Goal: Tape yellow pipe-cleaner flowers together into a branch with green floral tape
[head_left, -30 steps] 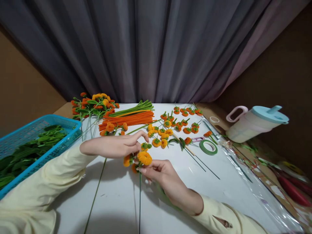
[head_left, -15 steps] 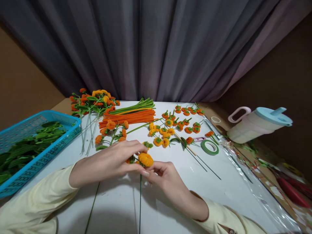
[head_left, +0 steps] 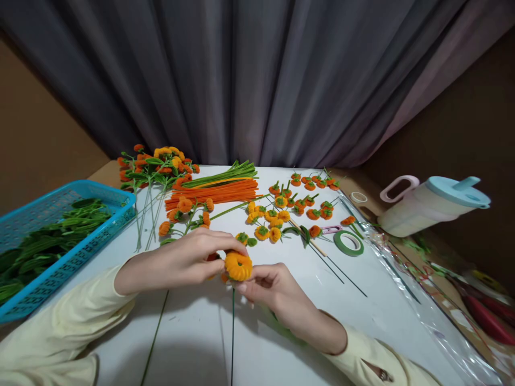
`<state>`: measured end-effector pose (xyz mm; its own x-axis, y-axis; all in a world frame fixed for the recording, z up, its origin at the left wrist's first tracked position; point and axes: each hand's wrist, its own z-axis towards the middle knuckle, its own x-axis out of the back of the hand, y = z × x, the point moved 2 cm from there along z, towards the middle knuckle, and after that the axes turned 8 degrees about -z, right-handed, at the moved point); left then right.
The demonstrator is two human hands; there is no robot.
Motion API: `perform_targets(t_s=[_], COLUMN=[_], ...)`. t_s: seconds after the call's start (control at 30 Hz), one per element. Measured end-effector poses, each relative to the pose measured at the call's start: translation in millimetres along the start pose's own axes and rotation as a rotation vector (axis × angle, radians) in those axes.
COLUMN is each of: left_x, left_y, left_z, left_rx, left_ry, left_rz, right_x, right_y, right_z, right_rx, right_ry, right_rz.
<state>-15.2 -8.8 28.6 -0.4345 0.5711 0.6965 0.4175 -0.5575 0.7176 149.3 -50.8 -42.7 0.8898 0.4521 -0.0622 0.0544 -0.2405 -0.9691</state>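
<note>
Between my hands is a yellow-orange fuzzy flower, probably of pipe cleaner, its round face turned up toward me. My left hand is closed, index fingertip on the flower's top edge and thumb at its left side. From the other side, my right hand pinches at the flower's lower right edge. Bits of orange bloom show behind my left fingers, mostly hidden. A dark green wire stem runs down from under the flower toward me. Another thin green stem slants below my left wrist.
Left stands a blue basket of green leaves. Behind lie finished flower stems, orange pipe cleaners and green ones. Loose yellow flowers, orange flowers, green tape and a tumbler are at the right.
The flower has tilted so its centre faces me. My left thumb has drawn back left from its underside, and the left index finger now rests on its top edge.
</note>
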Motion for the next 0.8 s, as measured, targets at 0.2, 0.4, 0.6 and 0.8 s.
perform_targets(t_s=[0.2,0.4,0.6,0.8], left_x=[-1.2,-4.3,-7.9,-6.6], left_y=[-3,-4,-6,-8], left_z=[4,6,13,12], left_rx=[0.069,0.150,0.110,0.103], left_ry=[-0.003,-0.091,-0.057,-0.045], left_rz=[-0.036,-0.176,-0.433,-0.423], right_x=[1,2,2,5], right_y=[-1,-10,-16,-7], right_z=[2,-3,-4,0], right_rx=[0.023,0.224,0.286,0.160], right_ry=[-0.023,0.018,-0.001,-0.033], right_rz=[0.011,-0.380,-0.474,-0.256])
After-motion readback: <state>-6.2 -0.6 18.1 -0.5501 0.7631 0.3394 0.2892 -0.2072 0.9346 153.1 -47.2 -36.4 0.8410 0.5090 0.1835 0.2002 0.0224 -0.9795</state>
